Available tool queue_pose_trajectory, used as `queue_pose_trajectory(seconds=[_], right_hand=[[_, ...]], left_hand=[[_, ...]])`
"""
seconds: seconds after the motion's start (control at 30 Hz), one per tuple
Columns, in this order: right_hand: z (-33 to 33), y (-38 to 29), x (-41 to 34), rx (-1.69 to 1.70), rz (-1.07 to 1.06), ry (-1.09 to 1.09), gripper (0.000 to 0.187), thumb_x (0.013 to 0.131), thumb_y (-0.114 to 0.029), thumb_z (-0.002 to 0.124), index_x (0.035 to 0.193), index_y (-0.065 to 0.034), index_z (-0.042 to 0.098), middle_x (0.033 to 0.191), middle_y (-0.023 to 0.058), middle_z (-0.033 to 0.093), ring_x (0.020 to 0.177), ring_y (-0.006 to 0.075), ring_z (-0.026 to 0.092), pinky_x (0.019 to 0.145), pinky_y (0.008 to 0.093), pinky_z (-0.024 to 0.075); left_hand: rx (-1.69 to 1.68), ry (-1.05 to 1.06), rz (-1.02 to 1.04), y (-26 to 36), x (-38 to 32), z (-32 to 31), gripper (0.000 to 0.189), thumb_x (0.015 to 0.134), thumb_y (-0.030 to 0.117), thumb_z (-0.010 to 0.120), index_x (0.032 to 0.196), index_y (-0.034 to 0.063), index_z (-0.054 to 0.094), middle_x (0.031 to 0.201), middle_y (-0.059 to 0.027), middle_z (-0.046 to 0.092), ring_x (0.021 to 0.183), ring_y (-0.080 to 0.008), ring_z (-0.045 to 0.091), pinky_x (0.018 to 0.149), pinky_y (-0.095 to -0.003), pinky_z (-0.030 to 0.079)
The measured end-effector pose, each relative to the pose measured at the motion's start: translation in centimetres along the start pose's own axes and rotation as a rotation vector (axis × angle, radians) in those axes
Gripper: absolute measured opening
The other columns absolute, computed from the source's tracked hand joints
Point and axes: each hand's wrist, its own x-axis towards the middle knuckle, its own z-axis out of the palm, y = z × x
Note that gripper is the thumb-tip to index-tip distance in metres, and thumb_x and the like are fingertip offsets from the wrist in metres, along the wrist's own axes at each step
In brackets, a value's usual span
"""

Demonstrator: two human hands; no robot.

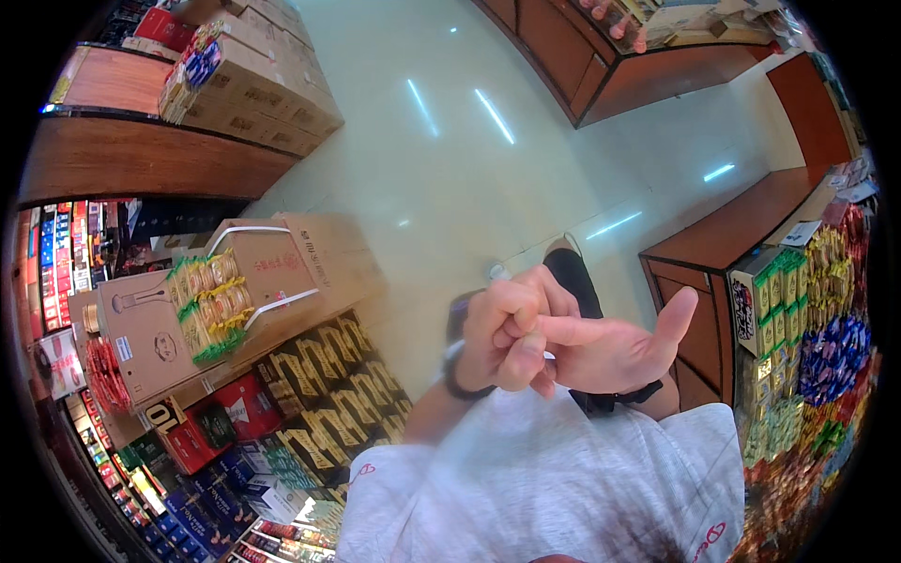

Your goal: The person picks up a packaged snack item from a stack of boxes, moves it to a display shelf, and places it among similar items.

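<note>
My left hand (508, 331), a dark band around its wrist, is held up in front of my chest. Its fingers are curled, and its thumb and forefinger pinch a finger of my right hand (611, 348). The right palm is turned up, with the thumb stretched out well apart to the right and a black band at the wrist. The hands overlap, so some right fingertips are hidden. No object shows in either hand. Below them is the light grey shirt (549, 478) that I wear.
Cardboard cartons (274, 257) and packs of goods flank me at left. At right, a brown wooden cabinet (732, 211) stands near stacked snack packets (781, 281). Another cabinet (556, 56) stands ahead at upper right. Glossy pale floor tiles (436, 176) lie between them.
</note>
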Motion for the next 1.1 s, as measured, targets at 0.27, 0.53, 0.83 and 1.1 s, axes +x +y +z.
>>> queue_pose_trajectory(seconds=[0.27,0.53,0.83,1.1], right_hand=[[-2.3,-0.2,3.5,-0.014,0.062,0.025,0.123,0.065,-0.09,-0.002,0.139,0.0025,0.032,0.1,0.0123,0.051,0.095,0.0232,0.031,0.075,0.0249,0.0327],[-5.9,-3.3,6.8,0.137,0.237,0.028,0.124,0.065,-0.089,-0.002,0.137,0.006,0.034,0.11,0.0155,0.051,0.097,0.0244,0.033,0.081,0.0278,0.0316],[-9.5,-7.7,11.6,0.084,0.148,-0.116,0.12,0.073,-0.083,-0.003,0.132,0.0147,0.034,0.105,0.018,0.052,0.089,0.0242,0.031,0.084,0.0321,0.0264],[-12.4,-12.4,12.4,0.115,0.15,-0.086,0.114,0.076,-0.079,-0.002,0.132,0.0132,0.036,0.092,0.0125,0.045,0.087,0.0249,0.028,0.082,0.0347,0.0249]], left_hand=[[0.046,0.103,0.007,0.1,2.3,-2.5,0.017,0.085,0.01,0.053,0.093,0.0102,0.038,0.07,-0.0032,0.047,0.067,-0.019,0.048,0.061,-0.0326,0.046],[-0.017,0.065,0.155,-1.9,6.9,-4.7,0.015,0.078,0.0,0.044,0.09,0.0075,0.037,0.072,-0.0031,0.045,0.07,-0.0181,0.044,0.064,-0.0337,0.04],[0.054,0.17,0.167,-4.4,12.6,-4.2,0.016,0.085,0.012,0.052,0.085,0.0106,0.036,0.066,-0.0025,0.042,0.063,-0.0168,0.041,0.057,-0.0339,0.038],[0.056,0.178,0.216,-7.8,16.8,-3.4,0.013,0.071,-0.001,0.04,0.083,0.0046,0.039,0.066,-0.0035,0.041,0.062,-0.0175,0.044,0.059,-0.0324,0.045]])
